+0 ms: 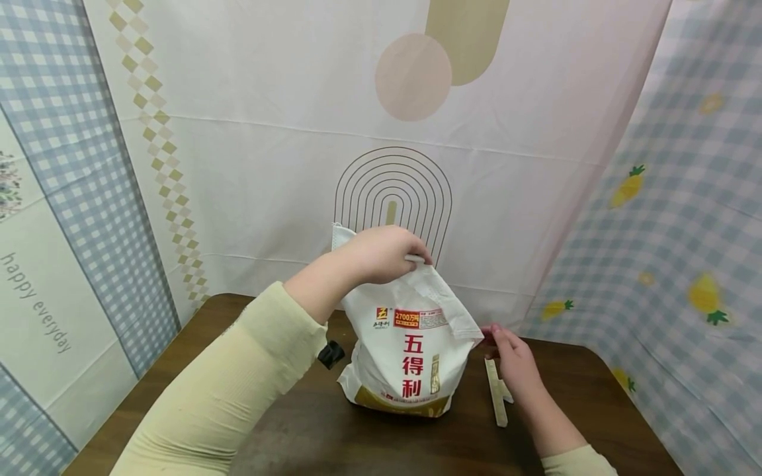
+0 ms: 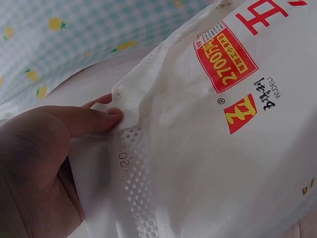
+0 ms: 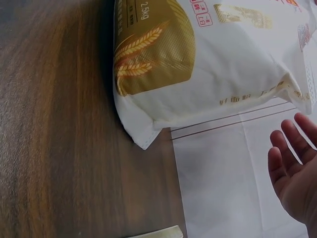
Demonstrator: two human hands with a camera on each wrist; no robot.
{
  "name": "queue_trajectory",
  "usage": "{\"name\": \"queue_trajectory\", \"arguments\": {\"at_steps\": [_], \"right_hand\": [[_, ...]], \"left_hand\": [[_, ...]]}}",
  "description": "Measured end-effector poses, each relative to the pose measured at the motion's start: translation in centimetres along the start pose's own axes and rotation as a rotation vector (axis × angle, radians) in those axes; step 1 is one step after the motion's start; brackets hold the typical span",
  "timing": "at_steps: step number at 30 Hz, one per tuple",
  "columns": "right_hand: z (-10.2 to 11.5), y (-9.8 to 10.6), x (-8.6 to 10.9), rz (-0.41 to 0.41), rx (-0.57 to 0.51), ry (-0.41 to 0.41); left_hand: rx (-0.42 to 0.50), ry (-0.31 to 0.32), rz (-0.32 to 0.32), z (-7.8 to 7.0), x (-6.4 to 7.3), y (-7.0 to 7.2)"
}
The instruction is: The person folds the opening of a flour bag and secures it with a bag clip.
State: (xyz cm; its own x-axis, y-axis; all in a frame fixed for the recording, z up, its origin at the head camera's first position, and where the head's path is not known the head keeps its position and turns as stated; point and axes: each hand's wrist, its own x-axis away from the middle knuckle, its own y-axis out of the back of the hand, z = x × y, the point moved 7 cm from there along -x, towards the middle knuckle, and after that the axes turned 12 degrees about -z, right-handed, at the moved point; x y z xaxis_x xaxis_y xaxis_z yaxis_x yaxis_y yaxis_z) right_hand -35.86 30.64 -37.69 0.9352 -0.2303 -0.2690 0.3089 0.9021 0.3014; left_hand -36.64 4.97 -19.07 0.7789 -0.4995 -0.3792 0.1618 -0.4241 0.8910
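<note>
Left hand [image 1: 387, 254] is pinching the white bag [image 1: 411, 344] by its top edge; bag's standing on the table [image 1: 297, 423]. Right hand [image 1: 518, 367], fingers uncurled, is hovering near its corner. 1-hand grip could be inviting tipping.

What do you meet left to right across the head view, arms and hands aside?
"happy everyday" gingham cloth → small black object → white WUDELI flour bag → pale narrow strip → pineapple-print gingham cloth
</note>
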Motion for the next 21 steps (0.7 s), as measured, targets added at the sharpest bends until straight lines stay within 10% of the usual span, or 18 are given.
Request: {"name": "queue_trajectory", "arguments": {"at_steps": [9, 21], "right_hand": [[-1.2, 0.8, -0.3, -0.032, 0.071, -0.018], [-5.1, 1.0, -1.0, 0.107, 0.584, 0.102]], "left_hand": [[0.002, 0.002, -0.001, -0.2, 0.0, -0.1], [-0.007, -0.005, -0.012, -0.1, -0.1, 0.0]]}}
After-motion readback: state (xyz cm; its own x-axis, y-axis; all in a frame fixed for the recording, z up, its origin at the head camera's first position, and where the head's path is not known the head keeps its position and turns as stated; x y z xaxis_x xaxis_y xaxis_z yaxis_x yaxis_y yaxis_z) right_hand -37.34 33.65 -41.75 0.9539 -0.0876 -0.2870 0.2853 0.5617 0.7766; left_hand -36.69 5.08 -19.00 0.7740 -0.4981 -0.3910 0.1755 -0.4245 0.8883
